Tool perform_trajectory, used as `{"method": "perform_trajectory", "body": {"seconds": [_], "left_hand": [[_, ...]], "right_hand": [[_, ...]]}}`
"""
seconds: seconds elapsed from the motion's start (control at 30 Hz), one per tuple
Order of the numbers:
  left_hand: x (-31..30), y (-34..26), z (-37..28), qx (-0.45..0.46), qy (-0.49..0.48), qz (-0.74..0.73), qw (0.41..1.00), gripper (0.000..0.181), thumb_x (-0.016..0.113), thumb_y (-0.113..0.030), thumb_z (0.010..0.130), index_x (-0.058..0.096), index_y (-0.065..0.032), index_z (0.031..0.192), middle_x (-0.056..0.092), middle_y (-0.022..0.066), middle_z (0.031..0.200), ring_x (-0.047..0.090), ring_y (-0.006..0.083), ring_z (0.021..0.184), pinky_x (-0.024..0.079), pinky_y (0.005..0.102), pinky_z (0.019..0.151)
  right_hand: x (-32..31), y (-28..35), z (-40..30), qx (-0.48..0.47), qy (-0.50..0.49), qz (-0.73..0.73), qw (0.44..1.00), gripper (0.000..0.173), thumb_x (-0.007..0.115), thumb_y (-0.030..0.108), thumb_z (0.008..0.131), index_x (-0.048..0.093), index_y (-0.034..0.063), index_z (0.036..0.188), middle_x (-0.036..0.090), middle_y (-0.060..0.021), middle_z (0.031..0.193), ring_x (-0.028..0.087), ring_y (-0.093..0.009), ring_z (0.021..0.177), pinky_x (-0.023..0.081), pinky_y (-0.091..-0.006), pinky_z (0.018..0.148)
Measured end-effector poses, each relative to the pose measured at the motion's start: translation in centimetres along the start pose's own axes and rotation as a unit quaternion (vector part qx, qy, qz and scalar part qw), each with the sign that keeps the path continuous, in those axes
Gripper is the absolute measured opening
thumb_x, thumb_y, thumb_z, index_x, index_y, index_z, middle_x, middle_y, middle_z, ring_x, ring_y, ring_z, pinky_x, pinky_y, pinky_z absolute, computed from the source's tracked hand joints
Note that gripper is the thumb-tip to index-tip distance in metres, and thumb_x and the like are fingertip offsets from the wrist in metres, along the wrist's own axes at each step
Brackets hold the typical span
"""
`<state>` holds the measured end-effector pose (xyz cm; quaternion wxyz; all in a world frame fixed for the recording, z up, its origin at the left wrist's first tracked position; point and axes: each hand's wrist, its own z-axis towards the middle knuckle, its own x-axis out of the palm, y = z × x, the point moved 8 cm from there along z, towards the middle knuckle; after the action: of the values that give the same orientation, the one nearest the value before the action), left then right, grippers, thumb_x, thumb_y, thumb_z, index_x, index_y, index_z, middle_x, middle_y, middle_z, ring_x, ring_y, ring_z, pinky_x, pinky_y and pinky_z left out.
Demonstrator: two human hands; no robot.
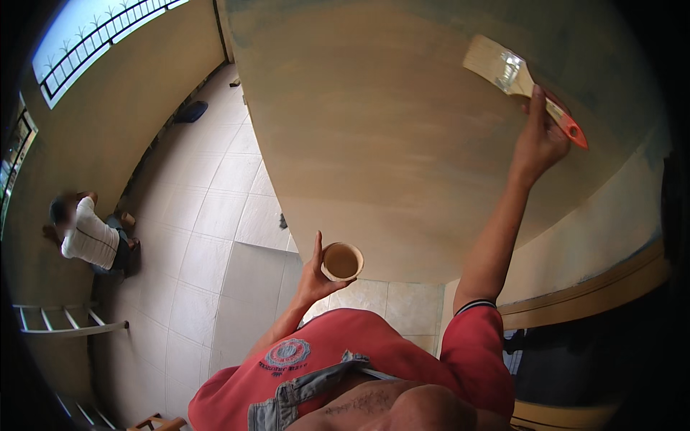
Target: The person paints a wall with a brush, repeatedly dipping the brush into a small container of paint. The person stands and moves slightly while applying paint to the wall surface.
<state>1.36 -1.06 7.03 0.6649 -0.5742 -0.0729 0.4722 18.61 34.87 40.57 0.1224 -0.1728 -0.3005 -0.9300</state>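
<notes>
My right hand (544,132) grips the wooden handle of a flat paintbrush (509,70), whose end is orange-red with a hanging hole. Its pale bristles point up and left, over the tan painted wall (366,134); I cannot tell whether they touch it. Low in front of my chest, my left hand (315,280) is wrapped around a small round cup (343,262) with a tan rim. Tan-brown liquid fills part of the cup. Streaky, uneven colour shows across the wall, with darker greenish patches near its top.
At the left, a person (97,231) in a white top crouches against another wall. A metal ladder (75,323) stands below them. Pale tiles cover the floor (183,258). A dark object (191,111) lies by the far wall base. A wooden frame (582,293) borders a dark opening at right.
</notes>
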Motion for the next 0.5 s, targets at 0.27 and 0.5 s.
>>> {"method": "perform_trajectory", "body": {"seconds": [0.27,0.5], "left_hand": [[0.4,1.3,-0.5,0.005,-0.005,-0.015,1.000,0.144,0.097,-0.029,0.067,-0.007,-0.0078,0.163,0.062,0.0214,0.136,0.062,0.0356,0.126,0.050,0.0471,0.107],[0.4,1.4,-0.9,-0.020,-0.035,0.002,0.999,0.143,0.097,-0.027,0.067,-0.007,-0.0066,0.163,0.062,0.0220,0.136,0.063,0.0353,0.126,0.051,0.0458,0.106]], "right_hand": [[-3.7,2.0,-1.2,-0.063,-0.081,-0.064,0.993,0.023,0.074,0.011,0.095,0.068,-0.0114,0.095,0.074,-0.0170,0.092,0.073,-0.018,0.077,0.061,-0.0274,0.064],[12.1,6.0,-10.7,-0.085,0.113,0.186,0.972,0.018,0.086,0.007,0.083,0.071,0.0025,0.093,0.076,-0.0078,0.090,0.072,-0.013,0.077,0.057,-0.0261,0.069]]}}
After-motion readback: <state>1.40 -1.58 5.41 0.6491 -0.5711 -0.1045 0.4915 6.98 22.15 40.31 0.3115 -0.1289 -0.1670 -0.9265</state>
